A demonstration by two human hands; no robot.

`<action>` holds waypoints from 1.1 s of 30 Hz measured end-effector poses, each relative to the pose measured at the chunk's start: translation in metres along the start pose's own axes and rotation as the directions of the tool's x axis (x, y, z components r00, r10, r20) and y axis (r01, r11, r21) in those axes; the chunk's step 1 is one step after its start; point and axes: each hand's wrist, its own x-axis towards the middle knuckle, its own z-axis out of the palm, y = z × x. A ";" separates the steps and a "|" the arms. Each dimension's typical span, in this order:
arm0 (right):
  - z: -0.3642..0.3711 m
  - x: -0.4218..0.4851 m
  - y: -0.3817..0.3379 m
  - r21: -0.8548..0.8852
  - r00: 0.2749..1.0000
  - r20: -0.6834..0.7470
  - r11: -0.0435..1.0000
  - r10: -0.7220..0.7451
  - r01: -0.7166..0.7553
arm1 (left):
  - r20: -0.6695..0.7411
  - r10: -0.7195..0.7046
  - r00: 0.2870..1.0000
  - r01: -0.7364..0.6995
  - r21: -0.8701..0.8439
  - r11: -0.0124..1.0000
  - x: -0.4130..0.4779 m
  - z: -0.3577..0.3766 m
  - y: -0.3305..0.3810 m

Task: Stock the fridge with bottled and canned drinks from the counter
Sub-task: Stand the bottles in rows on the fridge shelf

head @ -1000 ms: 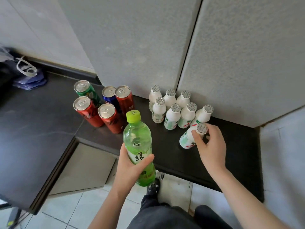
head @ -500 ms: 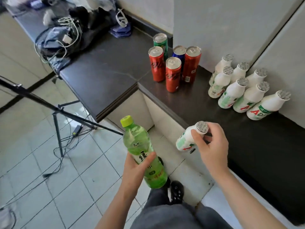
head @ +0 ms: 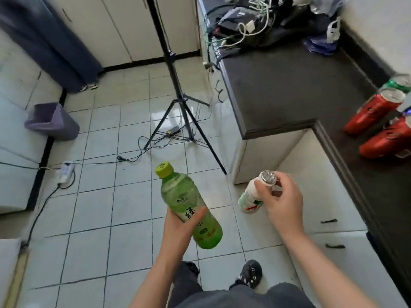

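My left hand (head: 181, 227) grips a green tea bottle (head: 188, 204) with a yellow-green cap, held tilted over the tiled floor. My right hand (head: 283, 202) holds a small white milk-drink bottle (head: 252, 197) with a foil lid by its neck, beside the counter's front. On the dark counter (head: 289, 85) at the far right stand red cans (head: 373, 114) and a green can (head: 399, 82), partly cut off by the frame edge. The fridge is not in view.
A black tripod (head: 178, 101) stands on the floor ahead, with cables and a power strip (head: 65, 171) around it. A purple bin (head: 51, 121) sits at the left. Bags and tangled cables (head: 255, 25) lie on the counter's far end. My feet show below.
My view has swung left, away from the wall and counter toward the floor. The white bottle has been lifted off the counter; both hands carry their bottles along.
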 end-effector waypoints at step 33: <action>0.716 -0.087 -0.374 0.390 0.251 0.849 0.872 -0.465 0.295 | -0.890 -0.335 0.311 -0.356 -0.435 0.827 0.048 -0.624 -0.046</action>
